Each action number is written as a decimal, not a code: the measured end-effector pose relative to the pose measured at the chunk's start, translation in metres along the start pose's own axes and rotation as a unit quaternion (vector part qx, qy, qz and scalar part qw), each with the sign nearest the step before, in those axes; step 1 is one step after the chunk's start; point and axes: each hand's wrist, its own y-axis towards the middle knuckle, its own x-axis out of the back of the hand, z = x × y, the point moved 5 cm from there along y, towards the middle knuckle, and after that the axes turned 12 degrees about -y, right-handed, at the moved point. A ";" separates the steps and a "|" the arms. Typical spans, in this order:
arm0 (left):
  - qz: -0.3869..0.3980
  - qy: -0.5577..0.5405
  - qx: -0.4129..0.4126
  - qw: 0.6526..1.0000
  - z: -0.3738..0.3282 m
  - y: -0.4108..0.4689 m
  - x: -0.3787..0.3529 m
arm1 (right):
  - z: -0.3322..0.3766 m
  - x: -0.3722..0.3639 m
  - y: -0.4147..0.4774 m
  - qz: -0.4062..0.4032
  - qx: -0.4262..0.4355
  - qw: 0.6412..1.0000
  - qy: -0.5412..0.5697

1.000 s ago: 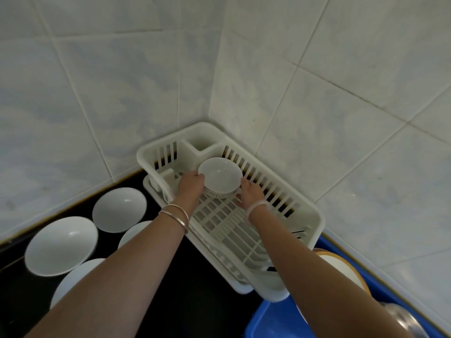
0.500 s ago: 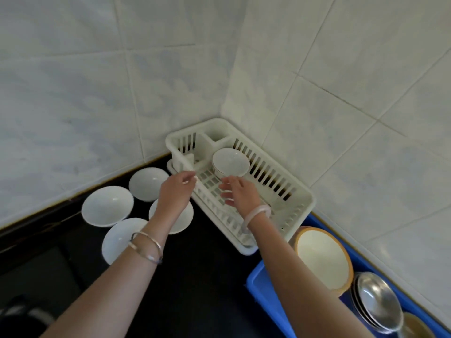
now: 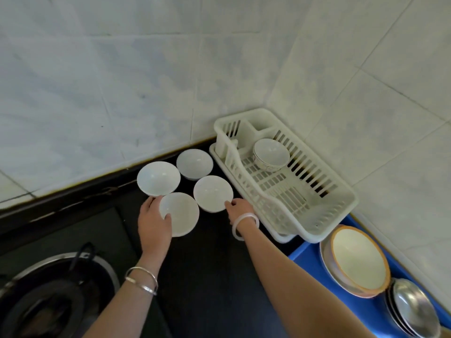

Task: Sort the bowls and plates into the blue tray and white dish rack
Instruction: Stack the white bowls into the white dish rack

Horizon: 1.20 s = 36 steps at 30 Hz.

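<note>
White bowls are sitting open side up in a tight cluster of four on the black counter [image 3: 210,259], just left of the white dish rack [image 3: 324,215]. The left hand [image 3: 153,224] is gripping the nearest bowl [image 3: 181,215]: its thumb is hooking over the near rim while the fingers are curling round the bowl's left side. The right hand [image 3: 240,208] is reaching in beside the rack, and its curled fingertips are touching the near edge of the right bowl [image 3: 211,192]; whether they are pinching that rim or only resting against it cannot be told. The left bowl [image 3: 158,178] and the far bowl [image 3: 194,164] are lying untouched behind them, close to the tiled wall [image 3: 122,93].

One more bowl, the racked bowl [image 3: 271,153], is leaning tilted at the far end of the rack, which is standing in the corner where the walls are meeting. The blue tray [image 3: 306,261] is lying just beyond the rack's near end, along the right wall, and is holding an orange-rimmed bowl [image 3: 358,261] on a plate, with a stack of steel dishes [image 3: 413,311] just beside it.

Silver bangles [image 3: 142,280] are circling the left wrist and a pale bangle [image 3: 245,225] the right. A gas burner [image 3: 56,298] carrying a dark pan is showing at the lower left.
</note>
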 end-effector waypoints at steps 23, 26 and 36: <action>0.047 -0.330 0.253 0.908 0.060 0.010 0.003 | 0.025 -0.001 -0.026 -0.002 -0.020 0.971 0.238; 0.040 -0.341 0.261 0.902 0.059 0.009 0.002 | 0.038 -0.008 -0.031 -0.001 -0.005 0.986 0.165; 0.049 -0.349 0.261 0.899 0.059 0.009 0.003 | 0.060 -0.024 -0.039 0.006 0.015 1.000 0.022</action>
